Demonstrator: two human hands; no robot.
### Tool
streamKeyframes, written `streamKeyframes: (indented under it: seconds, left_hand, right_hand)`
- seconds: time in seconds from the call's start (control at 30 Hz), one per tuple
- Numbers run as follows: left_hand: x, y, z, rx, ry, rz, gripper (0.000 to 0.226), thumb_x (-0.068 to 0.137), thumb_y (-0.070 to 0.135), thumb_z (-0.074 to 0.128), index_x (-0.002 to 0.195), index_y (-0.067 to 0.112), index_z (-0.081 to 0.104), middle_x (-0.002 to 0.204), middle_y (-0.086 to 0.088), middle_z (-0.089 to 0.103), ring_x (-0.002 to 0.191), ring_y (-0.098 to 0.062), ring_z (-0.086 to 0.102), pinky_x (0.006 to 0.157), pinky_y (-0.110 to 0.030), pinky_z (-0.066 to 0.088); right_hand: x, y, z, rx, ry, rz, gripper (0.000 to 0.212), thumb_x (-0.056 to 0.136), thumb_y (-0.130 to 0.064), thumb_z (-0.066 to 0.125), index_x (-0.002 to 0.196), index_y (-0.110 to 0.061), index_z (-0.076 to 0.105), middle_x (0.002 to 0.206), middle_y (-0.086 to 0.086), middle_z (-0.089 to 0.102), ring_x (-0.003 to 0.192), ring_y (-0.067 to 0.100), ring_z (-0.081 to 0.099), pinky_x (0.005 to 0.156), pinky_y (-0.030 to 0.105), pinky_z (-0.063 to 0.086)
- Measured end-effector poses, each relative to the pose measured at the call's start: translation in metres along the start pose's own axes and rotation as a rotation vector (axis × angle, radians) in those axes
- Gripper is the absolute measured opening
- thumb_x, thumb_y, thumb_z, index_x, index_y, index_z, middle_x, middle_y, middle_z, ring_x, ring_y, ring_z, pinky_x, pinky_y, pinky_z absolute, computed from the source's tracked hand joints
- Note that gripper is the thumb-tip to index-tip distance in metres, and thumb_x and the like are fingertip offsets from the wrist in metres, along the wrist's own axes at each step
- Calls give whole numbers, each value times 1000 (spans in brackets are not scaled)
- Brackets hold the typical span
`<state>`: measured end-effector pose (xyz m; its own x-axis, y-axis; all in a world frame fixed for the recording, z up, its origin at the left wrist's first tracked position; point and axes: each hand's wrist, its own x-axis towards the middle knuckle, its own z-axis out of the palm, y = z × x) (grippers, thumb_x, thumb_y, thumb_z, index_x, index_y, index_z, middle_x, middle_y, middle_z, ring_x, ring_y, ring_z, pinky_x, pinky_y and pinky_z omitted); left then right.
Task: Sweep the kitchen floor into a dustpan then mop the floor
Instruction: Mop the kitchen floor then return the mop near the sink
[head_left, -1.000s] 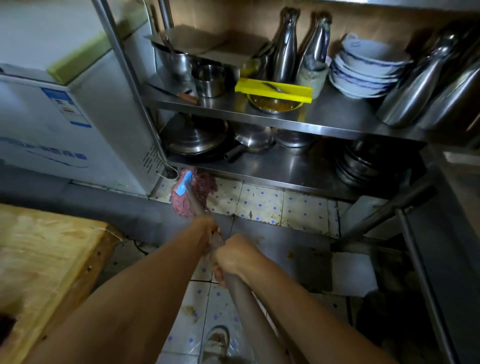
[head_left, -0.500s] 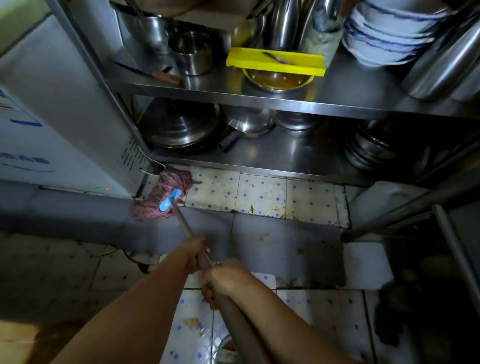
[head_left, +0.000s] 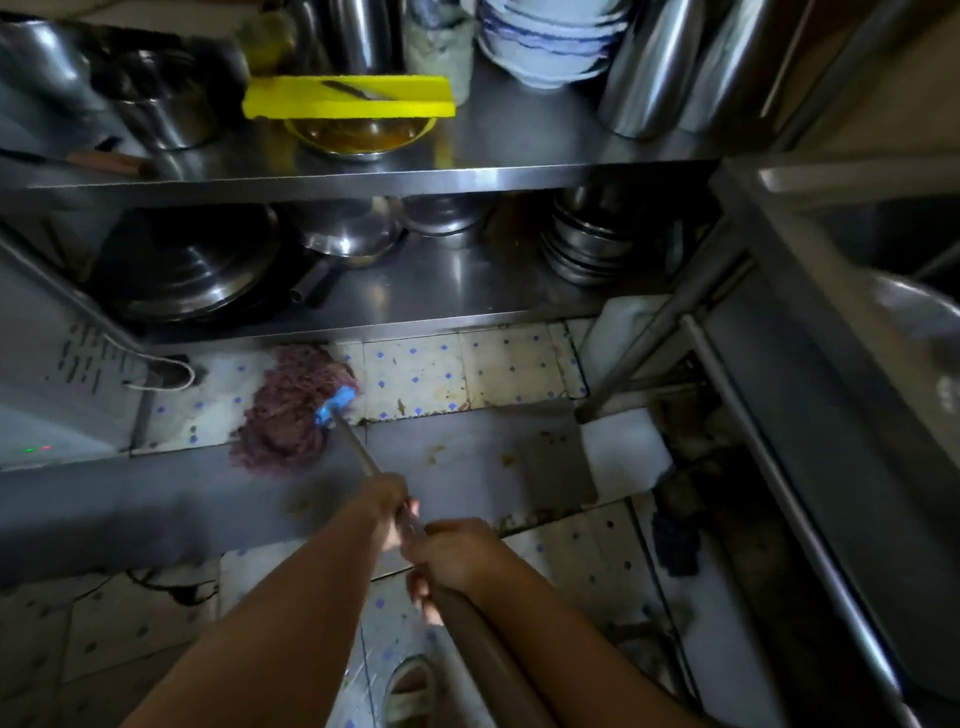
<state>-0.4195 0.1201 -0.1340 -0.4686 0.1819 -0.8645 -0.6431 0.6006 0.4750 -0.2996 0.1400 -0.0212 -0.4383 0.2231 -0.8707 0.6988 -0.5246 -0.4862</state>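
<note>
A mop with a reddish string head (head_left: 288, 410) and a blue clamp (head_left: 335, 404) lies on the tiled floor (head_left: 467, 371) just in front of the lowest steel shelf. Its brown handle (head_left: 483, 649) runs back toward me. My left hand (head_left: 387, 512) grips the handle further down the shaft, and my right hand (head_left: 452, 558) grips it right behind the left. The two hands almost touch. No dustpan is in view.
A steel rack (head_left: 363, 179) holds pots, bowls and a yellow board (head_left: 348, 98) straight ahead. A white freezer (head_left: 57, 384) stands at the left, a steel counter frame (head_left: 779, 415) at the right. A grey raised strip (head_left: 156, 499) crosses the floor. My sandalled foot (head_left: 410, 691) is below.
The mop head has swung from the freezer corner to the right along the shelf front. The view has moved closer to the rack and tilted down.
</note>
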Motion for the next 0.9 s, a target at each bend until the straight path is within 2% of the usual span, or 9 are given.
streamKeyframes:
  seconds: [0.1, 0.23, 0.4, 0.47, 0.53, 0.57, 0.7, 0.8, 0.9]
  left_hand:
    - [-23, -9, 63, 68, -22, 82, 37, 97, -5, 29, 62, 7, 34, 62, -10, 32, 52, -18, 34, 44, -28, 34]
    - [-64, -28, 136, 97, -100, 109, 29, 98, -2, 30, 71, 8, 37, 51, -11, 37, 42, -21, 40, 24, -10, 25]
    - [-86, -44, 200, 265, -247, 132, 37, 98, -4, 28, 64, 10, 29, 62, -8, 24, 52, -17, 26, 23, -9, 23]
    - [-96, -49, 222, 250, -313, 112, 37, 98, -5, 29, 65, 10, 29, 64, -7, 25, 53, -16, 27, 32, -18, 33]
    - [-102, -53, 240, 193, -332, 72, 36, 101, 0, 33, 66, 10, 29, 67, -7, 29, 54, -14, 32, 46, -20, 33]
    - [-101, -54, 248, 170, -340, 57, 37, 102, 3, 34, 66, 11, 29, 66, -6, 30, 51, -14, 35, 45, -20, 33]
    - [-81, -50, 256, 132, -468, -78, 39, 101, 9, 34, 63, 12, 31, 51, -5, 36, 18, -8, 32, 26, -8, 25]
    - [-71, -47, 251, 35, -517, -180, 41, 100, 17, 37, 61, 17, 29, 27, 2, 31, 17, -9, 29, 30, -5, 22]
    - [-65, -46, 249, 24, -495, -213, 38, 102, 29, 36, 65, 22, 34, 26, 1, 32, 18, -10, 31, 30, -6, 27]
  right_hand:
    - [-21, 21, -45, 76, 33, 28, 25, 93, -14, 51, 69, -8, 53, 53, 9, 52, 30, 12, 46, 37, 17, 39]
    - [-43, 54, -96, 194, 141, 10, 27, 90, -20, 54, 64, -11, 51, 48, 4, 52, 39, 10, 48, 46, 25, 38]
    - [-65, 84, -150, 362, 221, 54, 26, 93, -18, 51, 67, -15, 50, 62, 2, 52, 49, 10, 48, 45, 20, 41]
    - [-69, 95, -166, 459, 236, 77, 23, 91, -14, 54, 68, -11, 51, 64, 5, 51, 48, 9, 47, 45, 20, 38]
    - [-69, 104, -177, 562, 241, 93, 20, 91, -13, 55, 72, -9, 52, 66, 7, 52, 39, 7, 47, 37, 18, 37]
    - [-68, 107, -182, 603, 250, 100, 18, 92, -14, 55, 74, -8, 52, 67, 7, 52, 35, 7, 48, 35, 15, 37]
    - [-69, 102, -197, 754, 209, 162, 20, 96, -20, 51, 85, -3, 47, 69, 11, 50, 29, 10, 47, 33, 13, 38]
    - [-72, 92, -196, 703, 231, 196, 16, 97, -18, 49, 91, -3, 48, 73, 13, 50, 38, 12, 50, 34, 14, 40]
    - [-67, 84, -192, 591, 234, 230, 17, 97, -17, 47, 85, -5, 48, 75, 11, 48, 49, 10, 44, 39, 17, 38]
